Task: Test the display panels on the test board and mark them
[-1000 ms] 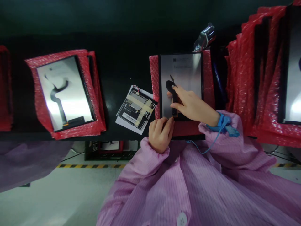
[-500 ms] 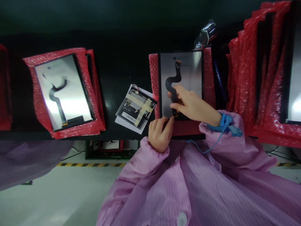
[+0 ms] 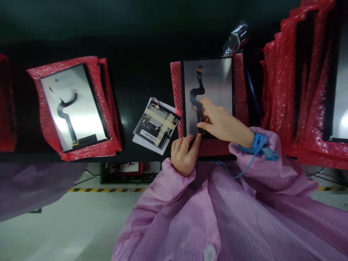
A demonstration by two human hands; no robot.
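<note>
An LCD screen panel (image 3: 217, 83) lies face down in front of me on red bubble wrap (image 3: 176, 83). A black S-shaped flex cable (image 3: 193, 95) runs up its silver back. My right hand (image 3: 217, 117), wearing a blue wrist strap (image 3: 255, 143), pinches the lower part of this cable between thumb and fingers. Curled at the panel's bottom edge, my left hand (image 3: 184, 155) presses its fingertips by the cable's gold-coloured lower end. What lies under those fingertips is hidden. Left of the panel sits a taped circuit board assembly with a barcode label (image 3: 148, 135) on white sheet (image 3: 146, 144).
At left, another LCD panel with a flex cable (image 3: 65, 116) rests on red bubble-wrap bags (image 3: 49, 137). Stacked red bubble-wrap bags (image 3: 285, 90) stand at right. A shiny metal object (image 3: 236, 38) and a blue pen-like item (image 3: 252, 87) lie nearby. A purple sleeve of another person (image 3: 32, 185) shows at left.
The upper end of the flex cable has shifted slightly left over the panel. Both hands keep almost the same position; the whole view has drifted a little.
</note>
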